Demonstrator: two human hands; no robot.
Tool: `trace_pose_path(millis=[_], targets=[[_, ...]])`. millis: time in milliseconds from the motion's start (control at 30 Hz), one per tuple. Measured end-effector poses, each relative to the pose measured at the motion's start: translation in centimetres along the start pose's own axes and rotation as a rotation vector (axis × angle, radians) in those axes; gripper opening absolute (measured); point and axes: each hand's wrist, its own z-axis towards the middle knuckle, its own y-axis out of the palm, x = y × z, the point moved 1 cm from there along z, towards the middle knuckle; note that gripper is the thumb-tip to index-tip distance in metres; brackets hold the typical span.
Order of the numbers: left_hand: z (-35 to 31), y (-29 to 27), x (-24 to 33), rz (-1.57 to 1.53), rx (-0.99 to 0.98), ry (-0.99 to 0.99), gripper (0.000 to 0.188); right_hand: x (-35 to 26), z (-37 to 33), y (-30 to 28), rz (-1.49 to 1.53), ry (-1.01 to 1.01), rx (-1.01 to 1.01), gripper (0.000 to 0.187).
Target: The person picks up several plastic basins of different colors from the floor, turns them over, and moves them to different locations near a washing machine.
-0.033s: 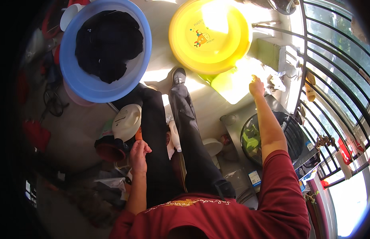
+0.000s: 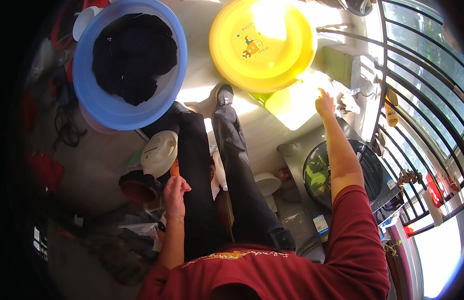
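Note:
My left hand [image 2: 175,195] is closed beside my left thigh, its fingers curled at the lower end of a narrow orange thing [image 2: 175,167]. Just beyond it lies a cream, rounded appliance [image 2: 159,151] with a dark nozzle-like end. My right hand [image 2: 325,105] reaches out at the far right, fingers pinched together over a glaring sunlit patch. A small yellow bit shows at its fingertips, too bright to name. Near that hand, a yellow-green stool-like surface [image 2: 279,107] sits partly under a yellow basin [image 2: 264,47] with a cartoon print.
A blue basin [image 2: 179,82] holds dark cloth [image 2: 134,60] at the far left. Below my right forearm is a black round mesh-covered thing [image 2: 359,167]. A white bottle [image 2: 220,170] lies between my legs. Black railings [image 2: 417,75] line the window at the right.
My right hand has shifted slightly to the right and toward me. The whole view has moved a little; my left hand stays by my thigh.

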Motion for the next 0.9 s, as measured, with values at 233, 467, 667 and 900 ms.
trace_pose_path(millis=[233,467,667,900], targets=[[2.5,2.8,1.5,0.079,0.011,0.041,0.018,2.5,10.1,5.1,-0.011,-0.035,-0.097,0.057],[4.5,3.0,2.1,0.154,0.005,-0.038,0.020,9.8,9.6,14.1,0.038,0.032,-0.179,0.054],[5.5,5.4,3.9,0.225,-0.040,-0.015,0.018,13.6,0.2,20.6,0.360,0.195,-0.449,0.047],[6.6,6.2,6.5,0.304,-0.051,-0.074,0.019,16.0,-0.9,27.7,0.823,0.227,-0.304,0.043]])
